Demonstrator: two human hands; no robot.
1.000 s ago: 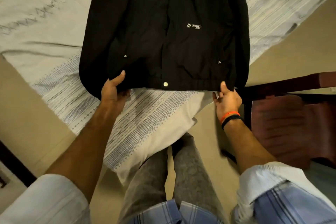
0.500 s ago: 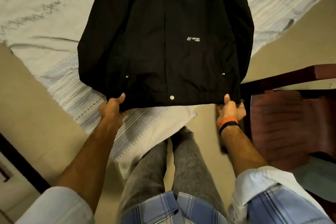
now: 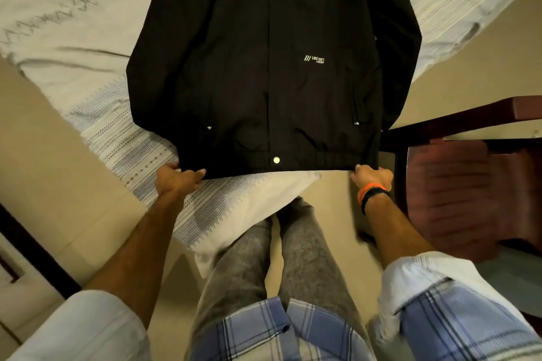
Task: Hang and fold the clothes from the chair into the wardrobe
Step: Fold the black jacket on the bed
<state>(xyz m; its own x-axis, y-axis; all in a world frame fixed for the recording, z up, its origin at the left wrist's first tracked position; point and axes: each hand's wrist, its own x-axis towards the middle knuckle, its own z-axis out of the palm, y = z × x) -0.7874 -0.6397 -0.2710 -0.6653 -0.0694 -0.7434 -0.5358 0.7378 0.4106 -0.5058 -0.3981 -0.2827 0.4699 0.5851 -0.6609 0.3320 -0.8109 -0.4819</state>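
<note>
Black jacket [image 3: 264, 67] on the bed [image 3: 58, 23], hem gripped by left hand [image 3: 176, 182] and right hand [image 3: 371, 177] fingers

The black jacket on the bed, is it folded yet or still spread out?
Spread out: the black jacket lies flat, front up, with both hands gripping its hem corners.

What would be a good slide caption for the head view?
Both hands, left and right, grip the black jacket hem over the bed.
</note>
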